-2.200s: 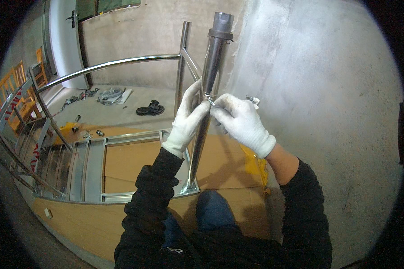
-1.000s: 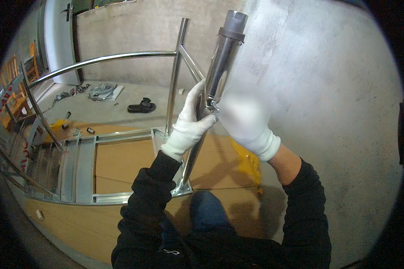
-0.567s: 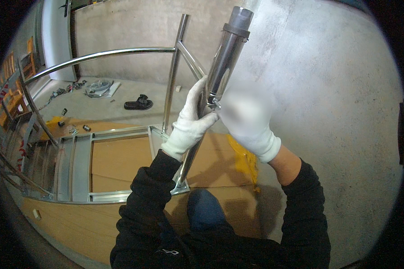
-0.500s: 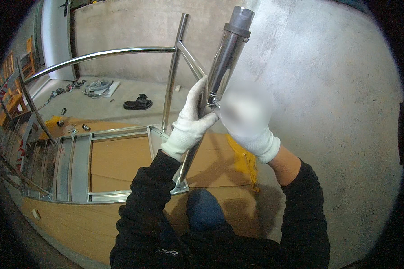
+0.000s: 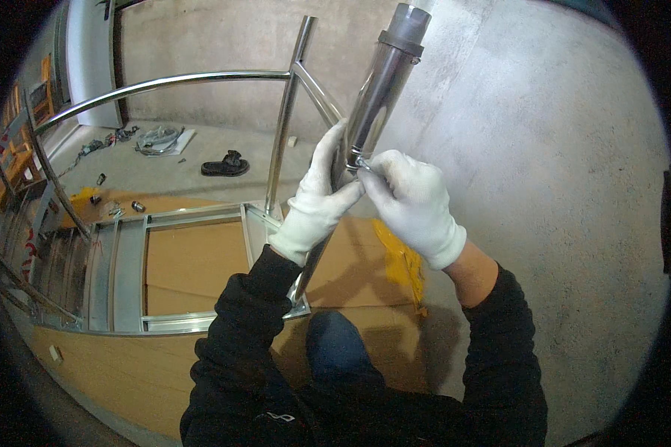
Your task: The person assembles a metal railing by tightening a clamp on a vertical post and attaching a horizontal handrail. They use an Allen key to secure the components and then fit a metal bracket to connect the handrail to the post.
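Note:
A thick, polished metal tube (image 5: pixel 378 97) with a dark grey collar (image 5: pixel 401 43) near its top slants upward in front of me. My left hand (image 5: pixel 314 208), in a white glove, is wrapped around the tubing at that tube's lower end, thumb and fingers on either side. My right hand (image 5: pixel 419 205), gloved too, pinches a small shiny metal fastener (image 5: pixel 361 162) at the tube's lower end. Its exact kind is too small to tell. Behind my left hand, the bent rail frame (image 5: pixel 283 134) of shiny tubing rises from a flat metal base (image 5: pixel 194 322).
Brown cardboard (image 5: pixel 164 365) lies under the frame, with a yellow sheet (image 5: pixel 399 261) by its right edge. A black sandal (image 5: pixel 226 165), coiled clear tubing (image 5: pixel 159 140) and several small metal parts (image 5: pixel 138 206) lie on the floor. A wall (image 5: pixel 201 45) stands behind.
My right hand was smeared half a second ago; now it shows clearly, thumb and finger pinched at the fastener. My left hand keeps its grip. The view has shifted slightly.

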Demonstrator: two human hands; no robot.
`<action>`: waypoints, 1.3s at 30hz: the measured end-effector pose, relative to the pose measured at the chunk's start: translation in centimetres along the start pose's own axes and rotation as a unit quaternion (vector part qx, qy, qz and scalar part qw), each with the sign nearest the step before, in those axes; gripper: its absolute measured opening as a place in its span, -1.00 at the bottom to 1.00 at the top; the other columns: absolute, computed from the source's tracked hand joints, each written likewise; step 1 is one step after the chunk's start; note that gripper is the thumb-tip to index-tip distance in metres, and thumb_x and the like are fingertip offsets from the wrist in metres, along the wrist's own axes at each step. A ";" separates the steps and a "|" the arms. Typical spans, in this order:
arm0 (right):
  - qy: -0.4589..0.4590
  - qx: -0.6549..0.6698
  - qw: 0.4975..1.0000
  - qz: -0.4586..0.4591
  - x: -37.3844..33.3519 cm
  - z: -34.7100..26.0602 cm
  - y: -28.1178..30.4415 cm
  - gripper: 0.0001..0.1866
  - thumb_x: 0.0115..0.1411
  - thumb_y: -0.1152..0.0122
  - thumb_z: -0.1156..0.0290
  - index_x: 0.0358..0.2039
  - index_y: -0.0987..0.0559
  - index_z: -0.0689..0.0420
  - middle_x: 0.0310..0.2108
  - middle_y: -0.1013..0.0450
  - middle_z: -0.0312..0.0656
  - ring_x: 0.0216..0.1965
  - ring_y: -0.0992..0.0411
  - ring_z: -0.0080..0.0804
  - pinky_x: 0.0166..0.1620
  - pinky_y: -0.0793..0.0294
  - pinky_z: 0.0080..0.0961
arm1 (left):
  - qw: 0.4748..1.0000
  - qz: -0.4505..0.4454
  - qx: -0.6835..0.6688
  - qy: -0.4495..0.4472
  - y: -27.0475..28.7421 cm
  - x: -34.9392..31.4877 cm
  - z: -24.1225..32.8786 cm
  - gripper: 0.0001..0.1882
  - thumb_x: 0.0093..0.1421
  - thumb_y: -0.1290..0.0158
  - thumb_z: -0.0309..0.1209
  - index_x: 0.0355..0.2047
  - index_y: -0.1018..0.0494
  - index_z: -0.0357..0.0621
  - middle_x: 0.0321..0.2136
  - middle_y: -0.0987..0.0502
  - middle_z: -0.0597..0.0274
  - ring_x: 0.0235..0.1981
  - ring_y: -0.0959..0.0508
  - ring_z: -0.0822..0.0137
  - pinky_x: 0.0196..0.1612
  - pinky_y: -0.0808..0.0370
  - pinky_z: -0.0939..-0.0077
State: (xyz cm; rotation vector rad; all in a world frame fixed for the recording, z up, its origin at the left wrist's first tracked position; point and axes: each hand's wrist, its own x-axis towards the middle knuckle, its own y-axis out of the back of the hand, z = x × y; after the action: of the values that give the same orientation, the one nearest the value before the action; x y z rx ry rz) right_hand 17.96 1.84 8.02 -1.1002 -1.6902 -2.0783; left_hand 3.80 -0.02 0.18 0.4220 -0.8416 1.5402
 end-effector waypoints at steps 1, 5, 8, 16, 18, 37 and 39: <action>0.002 -0.010 1.000 0.002 0.1 -0.1 0.0 -0.93 0.09 -0.23 0.51 -0.43 -0.50 0.18 -0.53 -0.47 -0.10 -0.53 -0.49 -0.25 -0.47 -0.44 -0.43 | 1.000 0.000 -0.003 0.000 -0.1 0.0 0.1 -0.19 0.08 -0.01 -0.65 0.31 0.10 -0.21 0.21 -0.16 0.01 0.24 -0.19 0.24 0.27 -0.16 0.38; 0.052 -0.079 0.996 -0.006 0.3 -0.2 0.2 -0.92 0.07 -0.23 0.51 -0.42 -0.50 0.17 -0.52 -0.47 -0.09 -0.50 -0.49 -0.20 -0.44 -0.46 -0.38 | 0.998 0.000 0.020 -0.058 0.0 0.2 -0.7 -0.19 0.09 -0.02 -0.64 0.32 0.10 -0.20 0.20 -0.17 0.01 0.24 -0.20 0.24 0.27 -0.15 0.38; 0.041 -0.085 0.995 -0.027 0.7 -0.4 0.4 -0.92 0.05 -0.22 0.51 -0.43 -0.50 0.16 -0.51 -0.47 -0.10 -0.48 -0.49 -0.16 -0.42 -0.47 -0.34 | 1.000 0.005 0.007 -0.016 -0.2 0.1 0.0 -0.20 0.10 -0.02 -0.64 0.32 0.10 -0.20 0.20 -0.18 0.01 0.25 -0.19 0.24 0.27 -0.15 0.39; 0.184 -0.216 0.958 -0.043 1.6 0.0 0.8 -0.90 -0.06 -0.18 0.43 -0.50 -0.45 0.10 -0.59 -0.38 -0.20 -0.55 -0.46 -0.26 -0.50 -0.48 -0.40 | 0.999 0.020 0.044 -0.021 0.0 0.2 -0.5 -0.22 0.13 -0.06 -0.59 0.31 0.06 -0.17 0.17 -0.22 0.05 0.17 -0.27 0.29 0.22 -0.23 0.40; 0.248 -0.263 0.929 -0.077 2.4 -0.3 1.6 -0.89 -0.09 -0.19 0.42 -0.52 -0.47 0.12 -0.58 -0.37 -0.21 -0.54 -0.46 -0.32 -0.49 -0.50 -0.45 | 0.999 0.020 0.040 -0.028 0.1 0.1 -0.5 -0.20 0.12 -0.08 -0.58 0.31 0.06 -0.17 0.18 -0.20 0.07 0.18 -0.24 0.30 0.23 -0.19 0.41; 0.210 -0.111 0.893 -0.382 6.4 -2.6 1.9 -0.85 0.13 -0.06 0.40 -0.31 -0.48 0.16 -0.34 -0.37 -0.14 -0.30 -0.40 -0.25 -0.22 -0.51 -0.37 | 0.997 0.005 -0.038 -0.063 0.7 0.4 -1.6 -0.24 0.13 -0.08 -0.60 0.29 0.03 -0.18 0.14 -0.26 0.06 0.17 -0.28 0.26 0.23 -0.25 0.39; 0.160 -0.090 0.890 -0.417 6.3 -2.6 1.8 -0.86 0.14 -0.05 0.38 -0.35 -0.50 0.16 -0.34 -0.37 -0.15 -0.26 -0.39 -0.25 -0.21 -0.50 -0.37 | 0.998 0.010 -0.015 -0.052 0.7 0.2 -1.4 -0.23 0.13 -0.11 -0.55 0.29 0.02 -0.18 0.14 -0.26 0.09 0.16 -0.29 0.28 0.23 -0.25 0.40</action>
State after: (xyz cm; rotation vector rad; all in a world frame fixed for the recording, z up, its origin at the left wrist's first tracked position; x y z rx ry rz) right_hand 13.70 0.58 13.47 0.0287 -2.0199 -2.7364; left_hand 3.35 1.16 -0.77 0.4761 -0.9516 1.5314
